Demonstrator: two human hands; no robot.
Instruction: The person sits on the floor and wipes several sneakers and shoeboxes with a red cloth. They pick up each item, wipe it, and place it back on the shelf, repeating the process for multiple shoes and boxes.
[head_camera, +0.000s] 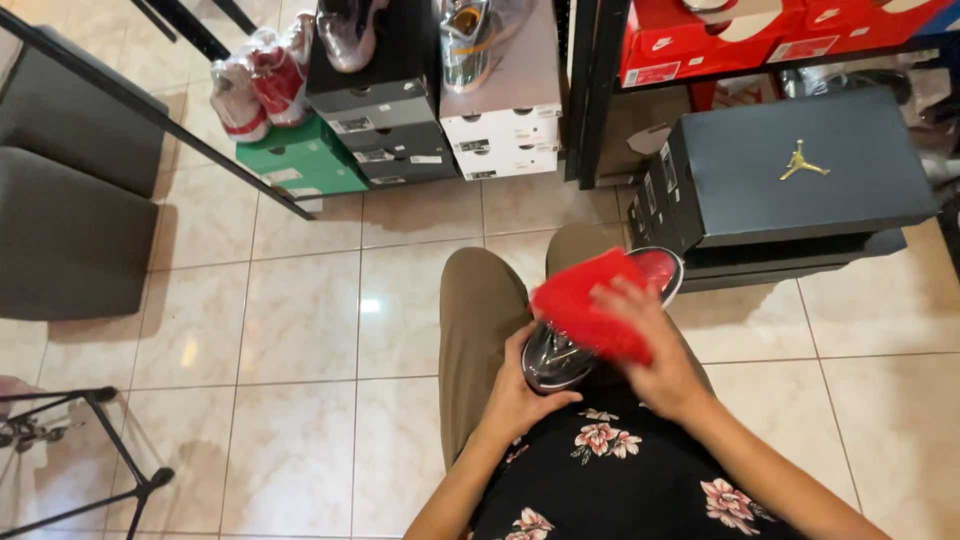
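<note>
Shoe (562, 358) sole-up, long axis toward upper right, under red cloth (588, 305).

Top: a black short-sleeved fabric shirt (610, 480) printed with scattered pink and white flowers with small green leaves; one flower sits near the shirt's upper edge in view, others lower down toward the bottom of the picture.
Sleeves: none reach the forearms; both forearms are bare from above the elbow down, on either side of the shirt.
Trousers: plain khaki-brown cloth trousers (480, 320), smooth and unpatterned, showing just above the shirt.
Left hand (520, 385): bare, no glove; no ring or watch visible.
Right hand (655, 350): bare, no glove; wrist uncovered beside the shirt.
</note>
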